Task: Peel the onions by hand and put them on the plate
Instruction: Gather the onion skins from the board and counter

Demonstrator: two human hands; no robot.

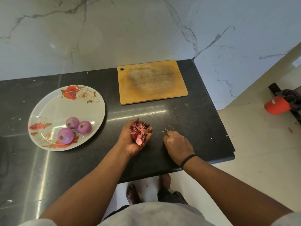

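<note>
Three peeled purple onions (73,129) lie together on the near right part of a white plate (48,110) with red rose print, at the left of the dark counter. My left hand (130,142) is palm up in the middle of the counter, cupping a heap of reddish onion skins (139,133). To its right, my right hand (176,141) rests knuckles up on the counter. Its fingertips are curled down at a few tiny skin bits (163,131). Whether it pinches any bit is hidden.
A worn wooden cutting board (151,82) lies at the back of the black counter (195,111) against the marble wall. The counter's right edge and near edge drop to a pale floor, where an orange object (276,106) lies and my bare feet show.
</note>
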